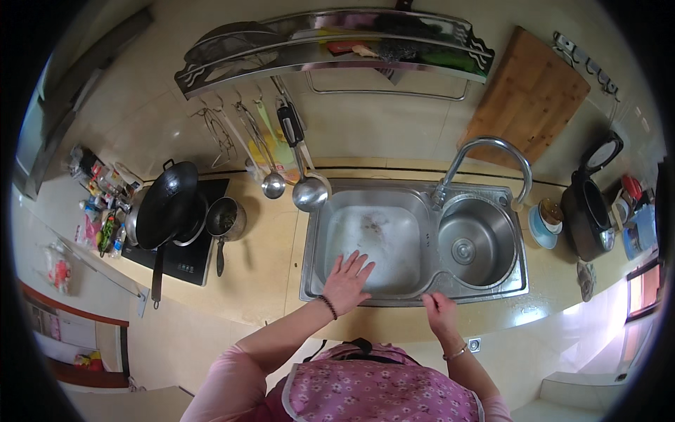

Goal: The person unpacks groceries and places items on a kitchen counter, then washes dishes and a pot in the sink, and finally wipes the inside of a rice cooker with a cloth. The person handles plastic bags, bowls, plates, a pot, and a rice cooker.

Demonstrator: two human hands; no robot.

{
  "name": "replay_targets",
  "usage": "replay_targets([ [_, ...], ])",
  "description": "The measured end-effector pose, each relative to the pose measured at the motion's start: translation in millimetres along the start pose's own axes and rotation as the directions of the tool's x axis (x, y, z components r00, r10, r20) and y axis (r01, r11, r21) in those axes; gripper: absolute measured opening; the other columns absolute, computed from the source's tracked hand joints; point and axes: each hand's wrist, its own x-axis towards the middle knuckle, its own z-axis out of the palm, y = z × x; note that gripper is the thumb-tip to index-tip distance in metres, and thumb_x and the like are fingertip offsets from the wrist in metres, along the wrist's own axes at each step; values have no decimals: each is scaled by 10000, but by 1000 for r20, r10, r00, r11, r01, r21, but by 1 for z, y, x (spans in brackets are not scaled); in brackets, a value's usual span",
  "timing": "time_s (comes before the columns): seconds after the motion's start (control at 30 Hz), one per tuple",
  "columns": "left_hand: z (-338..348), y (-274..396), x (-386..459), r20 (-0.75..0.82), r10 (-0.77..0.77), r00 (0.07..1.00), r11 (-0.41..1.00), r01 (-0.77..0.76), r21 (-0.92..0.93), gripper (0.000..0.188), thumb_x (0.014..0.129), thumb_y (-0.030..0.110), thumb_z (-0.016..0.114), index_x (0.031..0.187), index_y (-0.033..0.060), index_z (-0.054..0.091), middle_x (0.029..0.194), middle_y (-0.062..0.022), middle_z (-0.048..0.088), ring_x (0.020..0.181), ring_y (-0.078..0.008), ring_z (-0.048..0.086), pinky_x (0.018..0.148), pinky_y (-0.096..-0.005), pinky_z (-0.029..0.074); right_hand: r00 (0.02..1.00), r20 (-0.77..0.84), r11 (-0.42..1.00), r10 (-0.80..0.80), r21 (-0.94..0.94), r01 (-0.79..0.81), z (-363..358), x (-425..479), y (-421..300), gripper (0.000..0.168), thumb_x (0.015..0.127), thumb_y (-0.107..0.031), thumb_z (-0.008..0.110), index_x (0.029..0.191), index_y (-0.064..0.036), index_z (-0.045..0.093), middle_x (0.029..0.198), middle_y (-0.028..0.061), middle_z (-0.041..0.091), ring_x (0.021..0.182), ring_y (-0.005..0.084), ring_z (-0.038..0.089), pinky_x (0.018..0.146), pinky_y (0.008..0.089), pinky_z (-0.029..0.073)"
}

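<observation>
My left hand (348,282), with a dark bead bracelet at the wrist, hangs over the front left part of the large rectangular basin (321,227) of a stainless steel double sink. Its fingers are spread and hold nothing. Murky water with a dark patch of bits (373,224) lies in that basin. At the sink's front rim is my right hand (440,311), its fingers curled; whether something small is in them I cannot tell. The round basin (474,237) to the right shows its drain strainer. A chrome faucet (490,141) arches above it.
A black wok (169,205) stands on the cooktop (192,264) at left, beside a small saucepan (227,216). Ladles (310,194) hang from the wall shelf (337,68). At right are a wooden cutting board (527,100), stacked bowls (543,232) and an open rice cooker (588,211).
</observation>
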Motion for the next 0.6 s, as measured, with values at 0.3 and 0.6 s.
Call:
replay_targets([
  [0.3,67,34,62,54,-11,998,942,28,-335,424,776,213,657,1153,64,531,1265,-135,474,1220,-302,413,1008,-434,350,888,84,892,451,-50,-448,-76,74,171,246,849,-230,597,772,4,587,689,114,614,606,179,605,530,308,456],
  [0.6,141,126,171,474,-315,822,159,538,-828,435,905,344,532,1211,35,511,1243,-130,532,1168,-244,501,951,-364,417,980,-198,639,-35,-758,-130,-75,177,351,226,836,-217,560,915,-20,638,880,184,644,846,233,634,778,394,484],
])
